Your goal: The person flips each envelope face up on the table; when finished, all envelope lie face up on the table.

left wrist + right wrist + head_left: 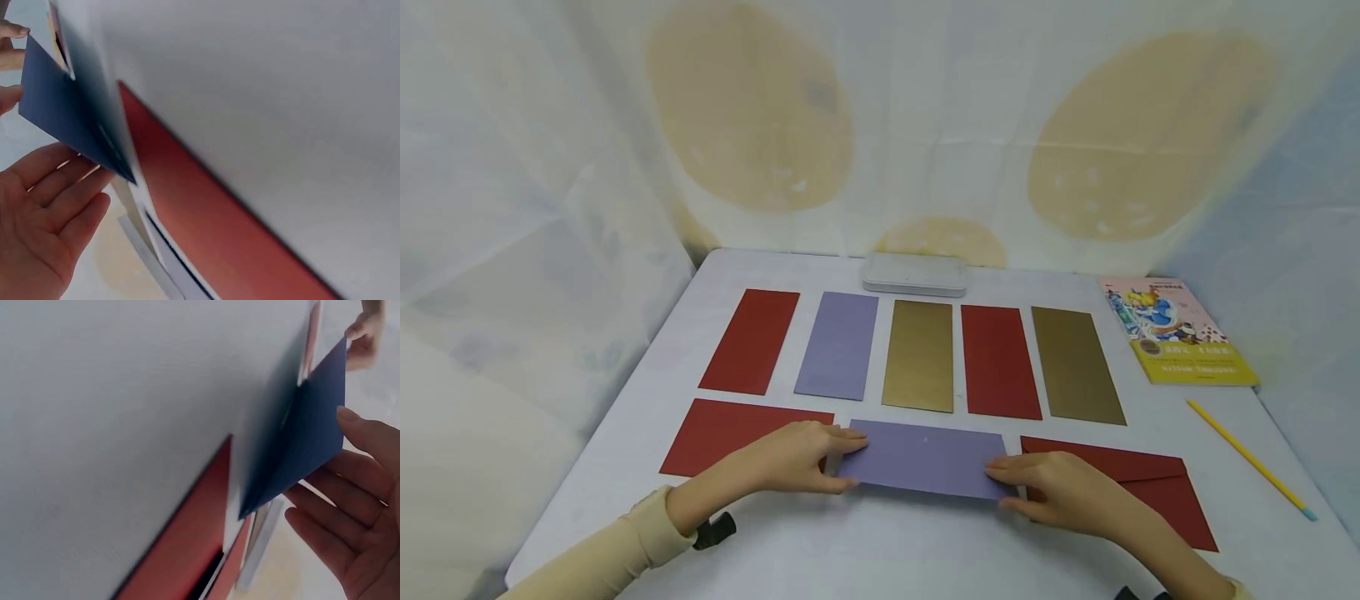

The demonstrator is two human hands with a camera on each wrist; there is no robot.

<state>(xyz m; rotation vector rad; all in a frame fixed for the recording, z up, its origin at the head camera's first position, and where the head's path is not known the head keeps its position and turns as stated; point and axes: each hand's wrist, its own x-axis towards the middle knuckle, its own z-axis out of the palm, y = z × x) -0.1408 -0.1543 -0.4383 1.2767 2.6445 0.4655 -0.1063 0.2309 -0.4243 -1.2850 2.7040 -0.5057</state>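
Observation:
A purple envelope (925,457) lies lengthwise between the two hands near the front of the table, its near long edge tipped up off the surface in the wrist views. The left hand (801,457) pinches its left end, thumb at the near edge and fingers on the face. On the right end, the right hand (1060,492) grips in the same way. To the left is a red envelope (737,429), partly behind the left hand. Another red envelope (1157,492), flap side up, lies partly under the right hand and forearm.
Behind stands a row of upright-laid envelopes: red (751,342), purple (838,346), gold (919,354), red (1000,362) and gold (1078,365). A pale flat case (915,273) sits at the back edge. Rightward are a book (1180,333) and a yellow pencil (1251,458).

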